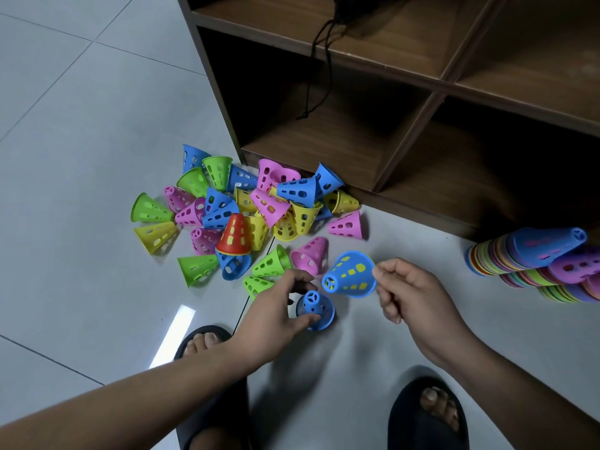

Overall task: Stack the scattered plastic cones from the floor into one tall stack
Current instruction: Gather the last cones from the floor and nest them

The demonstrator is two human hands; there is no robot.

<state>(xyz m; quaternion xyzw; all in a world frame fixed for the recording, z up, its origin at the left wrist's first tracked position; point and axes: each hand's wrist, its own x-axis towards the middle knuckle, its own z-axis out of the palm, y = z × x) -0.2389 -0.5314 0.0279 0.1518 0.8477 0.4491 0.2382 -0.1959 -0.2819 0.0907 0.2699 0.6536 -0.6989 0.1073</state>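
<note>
A pile of several perforated plastic cones (246, 209) in blue, green, pink, yellow and red lies scattered on the grey tiled floor. My right hand (409, 293) pinches the rim of a blue cone with a yellow one nested inside (349, 277), held tilted above the floor. My left hand (279, 306) grips a small blue cone (316, 310) standing upright on the floor, thumb and fingers around it. Long stacks of many coloured cones (532, 264) lie on their sides at the right edge.
A brown wooden shelf unit (373, 131) with open compartments stands behind the pile; a black cord (319, 69) hangs from it. My two feet in black slippers (428, 414) stand at the bottom. A bright reflection (173, 332) marks the floor tile.
</note>
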